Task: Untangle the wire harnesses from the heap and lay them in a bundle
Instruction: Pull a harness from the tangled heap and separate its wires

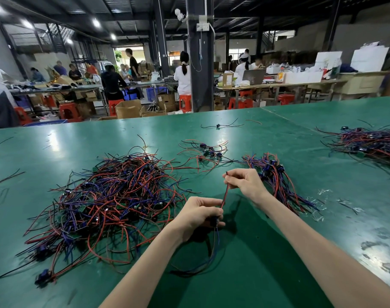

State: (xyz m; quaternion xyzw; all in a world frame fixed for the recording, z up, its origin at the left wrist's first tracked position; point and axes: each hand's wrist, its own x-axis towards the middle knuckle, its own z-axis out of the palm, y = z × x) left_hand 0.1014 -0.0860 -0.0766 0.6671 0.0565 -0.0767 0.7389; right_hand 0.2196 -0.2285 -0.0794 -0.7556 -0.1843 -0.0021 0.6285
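Note:
A big tangled heap of red, blue and black wire harnesses (105,203) lies on the green table (278,252), left of my hands. One harness (224,195) is stretched between my hands above the table. My left hand (200,215) grips its dark connector end, with blue and black wires hanging below the fist. My right hand (243,182) pinches the red-and-black wire pair near its upper tip. A laid-out bundle of harnesses (276,174) lies just behind and to the right of my right hand.
A small loose cluster of harnesses (206,152) lies beyond the hands, and another large pile (372,143) sits at the far right. Single stray wires (218,125) lie farther back. Scraps of clear film (318,210) lie right of the bundle. People work at benches behind.

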